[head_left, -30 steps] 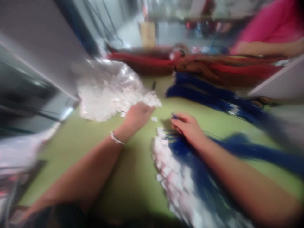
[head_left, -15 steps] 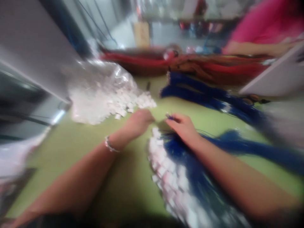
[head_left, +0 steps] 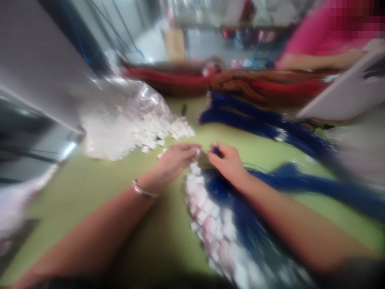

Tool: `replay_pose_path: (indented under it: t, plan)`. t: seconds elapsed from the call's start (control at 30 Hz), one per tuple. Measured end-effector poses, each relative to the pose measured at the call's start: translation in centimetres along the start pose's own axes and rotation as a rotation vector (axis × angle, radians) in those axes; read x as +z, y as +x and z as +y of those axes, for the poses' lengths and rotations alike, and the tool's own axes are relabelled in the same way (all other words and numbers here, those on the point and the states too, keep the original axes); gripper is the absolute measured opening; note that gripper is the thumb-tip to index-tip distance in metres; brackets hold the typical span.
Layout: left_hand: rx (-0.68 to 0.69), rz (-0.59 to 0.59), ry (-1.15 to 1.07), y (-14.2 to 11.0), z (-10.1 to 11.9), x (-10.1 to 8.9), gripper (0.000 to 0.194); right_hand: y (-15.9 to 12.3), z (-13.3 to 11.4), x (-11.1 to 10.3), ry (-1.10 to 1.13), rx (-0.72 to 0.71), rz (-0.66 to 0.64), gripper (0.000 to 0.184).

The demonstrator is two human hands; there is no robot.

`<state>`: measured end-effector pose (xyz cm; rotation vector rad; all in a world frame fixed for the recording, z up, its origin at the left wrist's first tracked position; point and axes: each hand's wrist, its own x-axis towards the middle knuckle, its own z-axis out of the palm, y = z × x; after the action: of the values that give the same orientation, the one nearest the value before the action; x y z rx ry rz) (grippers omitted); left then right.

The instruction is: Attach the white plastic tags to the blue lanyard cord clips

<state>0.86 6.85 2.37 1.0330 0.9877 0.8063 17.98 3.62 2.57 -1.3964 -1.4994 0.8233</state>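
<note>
Left hand (head_left: 174, 160) points to two o'clock, fingers pinching a white piece (head_left: 197, 151); right hand (head_left: 227, 162) points to ten, gripping blue wire (head_left: 217, 151). Clear bag (head_left: 147, 94) lies at the left hand's eleven.

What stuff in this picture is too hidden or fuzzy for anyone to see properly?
All in the head view:
Tiny white bit in the left hand: too small and blurred to tell its exact shape.
Blue strands in the right hand: partly hidden by that hand.
Long blue bundle: cut off by the right edge.
White pieces: blur hides any marks.
</note>
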Motion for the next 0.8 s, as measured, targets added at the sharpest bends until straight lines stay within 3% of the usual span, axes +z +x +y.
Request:
replay_pose_path:
  t: [0.4, 0.8]
  plan:
    - [0.018, 0.027, 0.119, -0.1, -0.9, 0.6, 0.024, -0.4, 0.7, 0.4, -0.171, -0.151, -0.012, 0.014]
    - [0.084, 0.070, 0.285, 0.0, -1.3, 0.5, 0.029, -0.6, 0.9, 0.4, -0.357, -0.198, -0.020, 0.012]
